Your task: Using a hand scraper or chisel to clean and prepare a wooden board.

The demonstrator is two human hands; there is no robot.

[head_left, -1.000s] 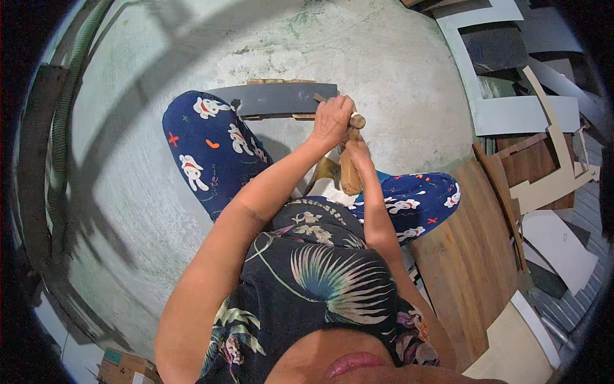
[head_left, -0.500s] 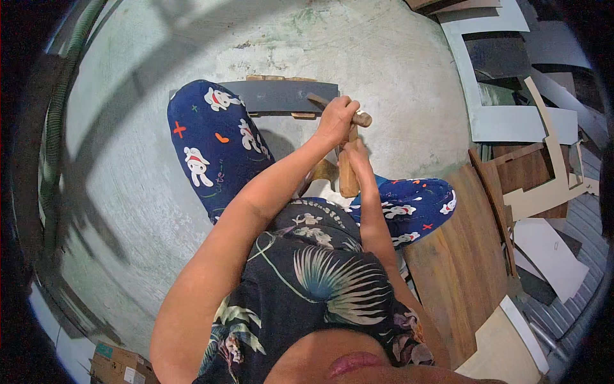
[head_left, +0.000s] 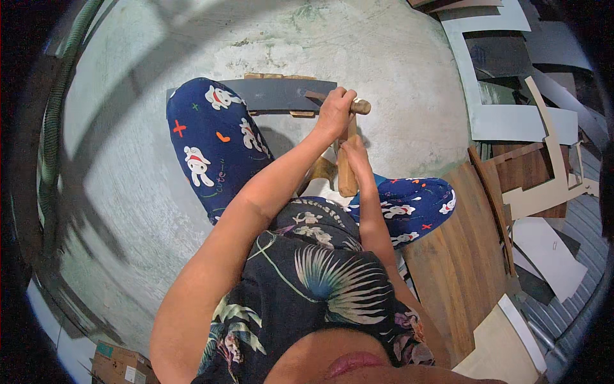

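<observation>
My left hand [head_left: 335,114] is closed around a chisel-like tool. Its flat dark blade [head_left: 314,96] points left, and the round wooden handle end [head_left: 361,107] sticks out to the right of my fist. The blade lies over the right end of a long grey board [head_left: 275,96]. Just below, my right hand [head_left: 357,153] is wrapped around a thick wooden bar [head_left: 346,173], its broad end toward me. The bar's far end narrows and passes close to my left hand; whether they touch I cannot tell. Light wooden pieces [head_left: 302,114] show under the board's edges.
My bent legs in blue patterned trousers [head_left: 214,150] flank the work; the left knee covers part of the board. On the right lie wood-grain panels [head_left: 457,256] and pale cut sheets [head_left: 524,123]. A green ribbed hose [head_left: 52,137] runs along the left, above a cardboard box [head_left: 118,363].
My left hand and its tool have shifted very slightly left and away from me. The board has also moved a touch left. Both grips look the same.
</observation>
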